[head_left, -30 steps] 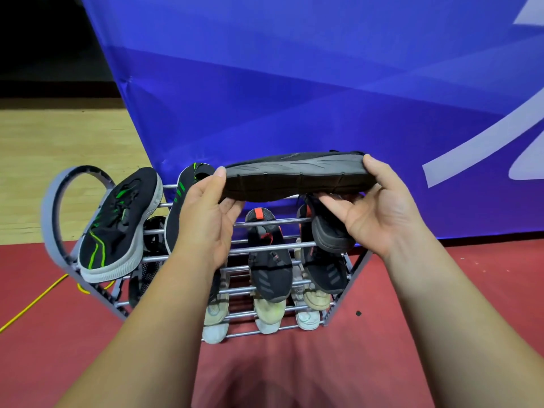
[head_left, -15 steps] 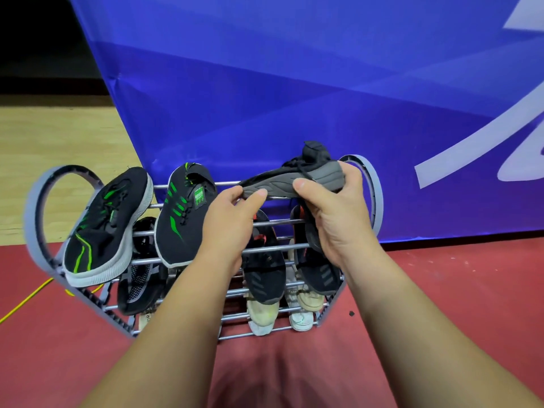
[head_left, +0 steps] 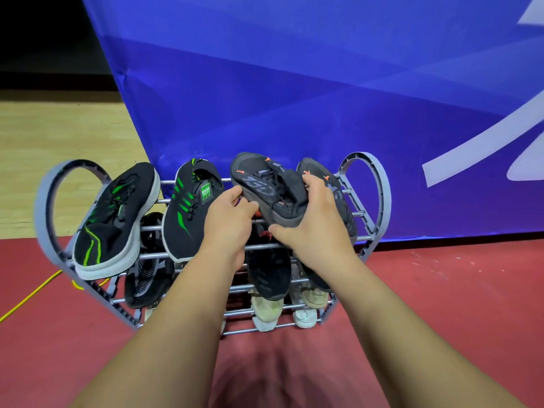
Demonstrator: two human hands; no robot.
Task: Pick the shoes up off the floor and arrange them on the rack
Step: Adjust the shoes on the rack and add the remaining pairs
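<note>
Turned over since a second ago, the dark shoe with orange marks (head_left: 266,184) now shows its laces, tilted against the top tier of the grey rack (head_left: 374,184). Both hands grasp it: the left hand (head_left: 228,222) at its 9 o'clock edge, the right hand (head_left: 316,231) cupping its heel at 5 o'clock. Its twin (head_left: 332,192) leans just beside at 3 o'clock. Two green-striped black shoes (head_left: 114,222) stand at 9 o'clock. Lower tiers hold more shoes, partly hidden.

No readable text; green tongue label (head_left: 206,194) print illegible.
</note>
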